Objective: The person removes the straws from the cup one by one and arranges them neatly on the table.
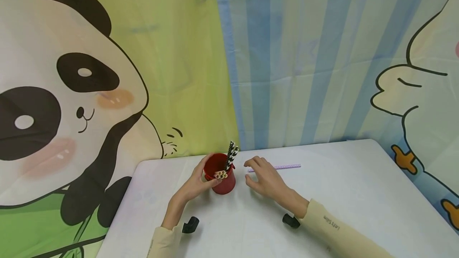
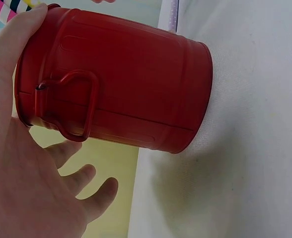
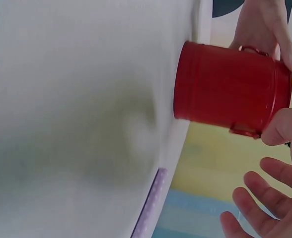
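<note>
A red metal can [image 1: 223, 180] with a small side handle stands near the table's back edge. Black-and-white dotted straws [image 1: 231, 152] and tan straws [image 1: 220, 174] stick out of it. My left hand [image 1: 195, 184] holds the can [image 2: 131, 94] from its left, the thumb [image 2: 14, 39] over the rim and the other fingers [image 2: 86, 183] spread behind it. Just right of the can, my right hand [image 1: 263, 178] hovers with relaxed fingers [image 3: 265, 193], holding nothing. A purple dotted straw [image 1: 287, 167] lies flat on the table beyond the right hand.
The white table [image 1: 340, 198] backs onto cartoon fabric curtains, a panda [image 1: 64, 102] at left and blue stripes behind. Black wrist-camera mounts [image 1: 190, 225] sit under both forearms. The table's left edge runs close to my left elbow.
</note>
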Tool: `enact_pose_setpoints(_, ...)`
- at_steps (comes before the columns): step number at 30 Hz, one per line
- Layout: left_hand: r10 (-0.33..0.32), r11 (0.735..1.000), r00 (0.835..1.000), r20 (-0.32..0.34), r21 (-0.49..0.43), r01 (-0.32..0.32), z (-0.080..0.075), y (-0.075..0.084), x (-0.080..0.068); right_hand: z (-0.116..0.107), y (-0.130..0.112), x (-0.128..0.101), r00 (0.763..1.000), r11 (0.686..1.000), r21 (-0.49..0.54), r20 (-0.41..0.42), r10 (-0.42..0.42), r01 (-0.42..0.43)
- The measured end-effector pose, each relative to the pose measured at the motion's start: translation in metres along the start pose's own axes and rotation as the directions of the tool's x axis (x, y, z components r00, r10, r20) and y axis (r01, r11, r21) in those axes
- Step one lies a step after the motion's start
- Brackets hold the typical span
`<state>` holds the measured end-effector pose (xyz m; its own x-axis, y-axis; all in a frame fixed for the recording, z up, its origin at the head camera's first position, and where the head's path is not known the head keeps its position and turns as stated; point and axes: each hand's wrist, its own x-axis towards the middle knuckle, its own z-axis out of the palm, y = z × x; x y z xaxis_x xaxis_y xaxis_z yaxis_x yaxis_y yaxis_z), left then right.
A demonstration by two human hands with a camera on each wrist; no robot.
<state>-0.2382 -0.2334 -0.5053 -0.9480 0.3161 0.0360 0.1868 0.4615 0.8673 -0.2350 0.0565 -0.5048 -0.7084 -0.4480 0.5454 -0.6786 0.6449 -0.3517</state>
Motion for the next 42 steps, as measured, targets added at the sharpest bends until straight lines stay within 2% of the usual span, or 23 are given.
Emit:
enact_pose_setpoints(8, 0.013, 1.0, 1.0, 0.004, -0.018, -0.013, 0.0, -0.002, 0.0, 0.008, -0.017, 0.0, 0.996, 0.996, 0.082, -0.078, -0.029, 0.035)
enact_pose_setpoints(17, 0.029, 0.999, 1.0, 0.006, -0.029, -0.029, 0.0, -0.003, 0.0, 0.022, -0.038, -0.002, 0.975, 0.978, 0.166, -0.201, -0.094, 0.128)
enact_pose_setpoints(23, 0.022, 1.0, 1.0, 0.0, -0.012, -0.022, 0.0, -0.003, 0.0, 0.032, -0.049, -0.001, 0.956, 0.968, 0.215, -0.287, -0.065, 0.13)
enact_pose_setpoints(25, 0.017, 1.0, 1.0, 0.005, -0.007, -0.017, 0.0, 0.0, -0.001, 0.034, -0.052, 0.0, 0.953, 0.966, 0.229, -0.299, -0.049, 0.122)
enact_pose_setpoints(32, 0.028, 1.0, 0.999, 0.039, -0.011, -0.028, -0.007, 0.035, -0.011, 0.036, -0.059, 0.008, 0.954, 0.965, 0.249, -0.299, -0.008, 0.086)
enact_pose_setpoints(42, 0.024, 1.0, 0.999, 0.048, -0.019, -0.023, -0.007, 0.037, -0.012, 0.038, -0.063, 0.013, 0.957, 0.973, 0.223, -0.289, 0.007, 0.06)
